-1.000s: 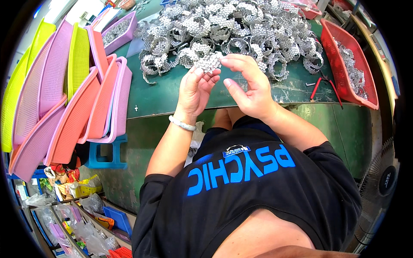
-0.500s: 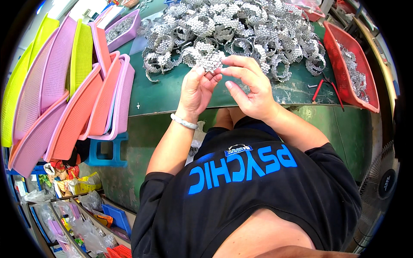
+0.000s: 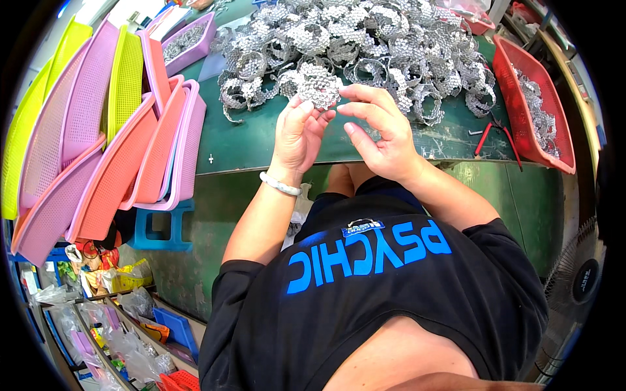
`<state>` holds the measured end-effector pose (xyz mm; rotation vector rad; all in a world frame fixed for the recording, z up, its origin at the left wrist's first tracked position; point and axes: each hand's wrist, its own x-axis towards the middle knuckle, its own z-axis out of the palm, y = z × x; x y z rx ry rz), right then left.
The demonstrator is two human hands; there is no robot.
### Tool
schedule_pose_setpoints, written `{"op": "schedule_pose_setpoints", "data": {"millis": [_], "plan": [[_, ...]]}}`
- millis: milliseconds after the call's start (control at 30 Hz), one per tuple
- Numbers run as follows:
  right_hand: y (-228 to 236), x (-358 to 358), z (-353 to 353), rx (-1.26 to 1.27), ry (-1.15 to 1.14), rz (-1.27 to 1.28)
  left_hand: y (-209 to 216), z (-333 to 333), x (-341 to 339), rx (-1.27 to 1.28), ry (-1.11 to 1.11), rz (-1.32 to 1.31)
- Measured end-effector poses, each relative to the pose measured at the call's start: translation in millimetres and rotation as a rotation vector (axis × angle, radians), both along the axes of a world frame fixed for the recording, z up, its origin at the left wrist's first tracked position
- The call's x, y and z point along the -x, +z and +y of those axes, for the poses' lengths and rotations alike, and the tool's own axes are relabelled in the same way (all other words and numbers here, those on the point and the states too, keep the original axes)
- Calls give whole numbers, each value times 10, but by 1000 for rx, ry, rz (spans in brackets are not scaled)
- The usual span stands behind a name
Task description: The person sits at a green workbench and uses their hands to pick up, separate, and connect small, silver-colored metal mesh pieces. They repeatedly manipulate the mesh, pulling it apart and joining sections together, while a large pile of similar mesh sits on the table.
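Silver-coloured mesh, scaly in texture and curled into a rounded form: one such piece (image 3: 319, 90) is up in the person's grasp, just over the near edge of the heap (image 3: 372, 49) of similar curled strips; the heap covers much of the far part of a green table (image 3: 274, 146). Left hand (image 3: 298, 133): thumb and fingers closed on the lower edge of the piece; pale bracelet (image 3: 280, 185) round that wrist. Right hand (image 3: 385, 133): raised just beside the piece, thumb well apart from the fingers, no grip visible; whether its fingertips touch the right edge of the piece, I cannot tell from where I stand.

Surroundings: to the right of the heap, red-handled pliers (image 3: 482, 138) lie on the tabletop, handles spread toward the near edge; just beyond them, a red basket (image 3: 557, 98) contains more silver strips. Far left of the table, a lilac tray (image 3: 193, 57) with small silver pieces in it; near the left front edge, a tiny cross-shaped bit (image 3: 210, 158) lies by itself. Left of the table: stacked perforated baskets (image 3: 111, 173) in lime, lilac and coral, tilted on their sides; a blue stool (image 3: 163, 244) under them.
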<state>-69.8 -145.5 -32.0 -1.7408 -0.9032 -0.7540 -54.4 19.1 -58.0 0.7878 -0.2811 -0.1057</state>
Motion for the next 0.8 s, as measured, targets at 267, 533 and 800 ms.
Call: {"op": "schedule_pose_setpoints", "data": {"millis": [267,533,800], "plan": [[-15,3,-1,6,-4,14,-5,14,-5,-17,-1,-8],[-21,8,-8,10,-13,24,21,6,9,-34,26,3],[-27,6,-10,14,-19,22,44,-3,15,-28,31,-8]]}}
